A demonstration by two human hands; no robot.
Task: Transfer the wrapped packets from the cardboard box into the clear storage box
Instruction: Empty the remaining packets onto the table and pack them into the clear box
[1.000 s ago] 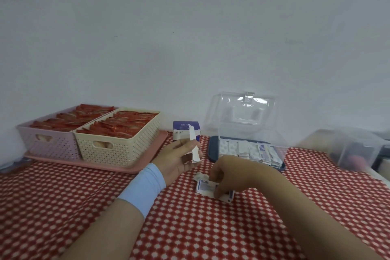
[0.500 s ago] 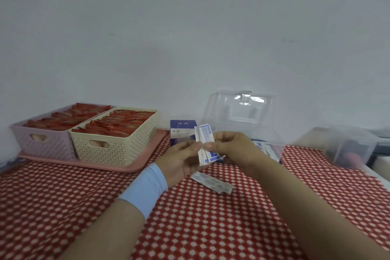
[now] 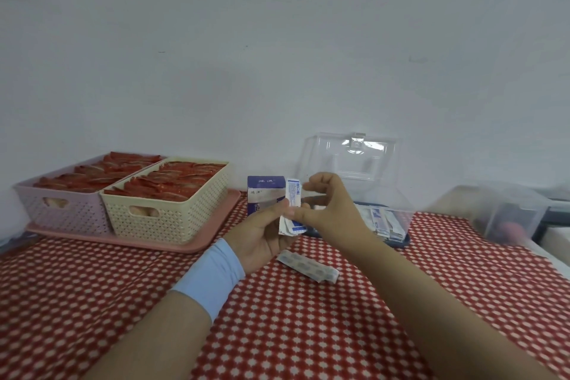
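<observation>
My left hand is shut on a small stack of white-and-blue wrapped packets, held upright in front of the blue-and-white cardboard box. Right beside it is my right hand; its thumb rests against the lower end of the stack and its fingers are curled loosely above, apart from the packets. Behind my right hand stands the clear storage box, its lid up and several packets inside. One more wrapped packet lies flat on the cloth below my hands.
A pink tray at the left carries a lilac basket and a cream basket, both full of red sachets. Another clear container stands at the far right. A red-and-white checked cloth covers the table.
My right hand lifted packets from the cloth and brought them to the stack in my left hand. Its fingers have now come off the stack. One packet stays on the cloth.
</observation>
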